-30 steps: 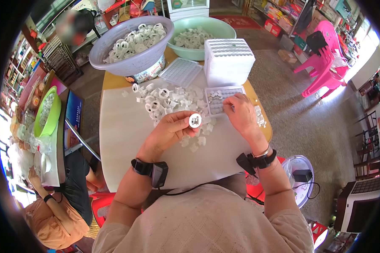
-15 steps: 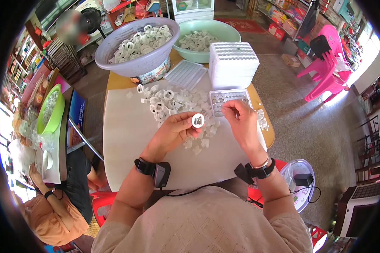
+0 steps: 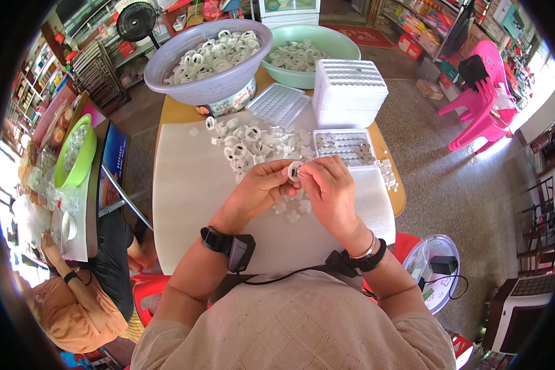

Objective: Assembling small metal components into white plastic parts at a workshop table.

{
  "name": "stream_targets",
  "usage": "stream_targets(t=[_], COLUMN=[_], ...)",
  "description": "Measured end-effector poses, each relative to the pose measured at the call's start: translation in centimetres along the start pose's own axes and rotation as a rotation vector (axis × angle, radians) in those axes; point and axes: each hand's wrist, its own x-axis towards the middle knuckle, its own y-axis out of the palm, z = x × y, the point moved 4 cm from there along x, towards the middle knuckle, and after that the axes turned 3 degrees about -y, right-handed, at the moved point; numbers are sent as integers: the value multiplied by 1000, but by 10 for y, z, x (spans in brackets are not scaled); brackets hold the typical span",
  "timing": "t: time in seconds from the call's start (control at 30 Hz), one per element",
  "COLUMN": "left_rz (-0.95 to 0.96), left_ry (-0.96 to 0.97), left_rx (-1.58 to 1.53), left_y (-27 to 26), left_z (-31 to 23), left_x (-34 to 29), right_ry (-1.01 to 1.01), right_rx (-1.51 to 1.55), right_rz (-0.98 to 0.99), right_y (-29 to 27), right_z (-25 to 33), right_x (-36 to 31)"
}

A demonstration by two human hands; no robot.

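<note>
Between the thumb and fingers of my left hand is a small round white plastic part with a dark opening in its middle. My right hand has its fingertips pinched at the face of that part; whatever they hold is too small to make out. Just beyond both hands lies a loose pile of similar white ring parts, mixed with small white translucent pieces. Past my right hand sits a shallow white tray with rows of small silvery-grey pieces, partly filled.
A stack of white trays and a flat clear tray stand farther back. Behind are a purple colander and a green basin, both holding white parts. More small pieces lie at the table's right edge. A person sits at left.
My right hand has moved left from the shallow tray to the round part in my left hand. The left hand still holds that part, now turned slightly. The view has shifted a little.
</note>
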Motion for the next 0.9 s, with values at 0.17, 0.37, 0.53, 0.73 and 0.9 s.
stream_targets(t=[0.17, 0.37, 0.53, 0.73, 0.9], left_rz=[-30, -62, -44, -23, -75], left_ry=[43, 16, -10, -46, -91], left_rx=[143, 209, 233, 230, 259], left_y=[0, 0, 2, 2, 2], left_z=[1, 2, 1, 0, 0], left_x=[-1, -3, -2, -1, -2], right_ry=[108, 242, 205, 282, 136], right_rx=[129, 258, 267, 280, 121], right_rz=[169, 207, 177, 217, 201], right_y=[4, -1, -1, 3, 1], right_z=[-15, -17, -18, -17, -9], right_x=[-1, 1, -4, -12, -11])
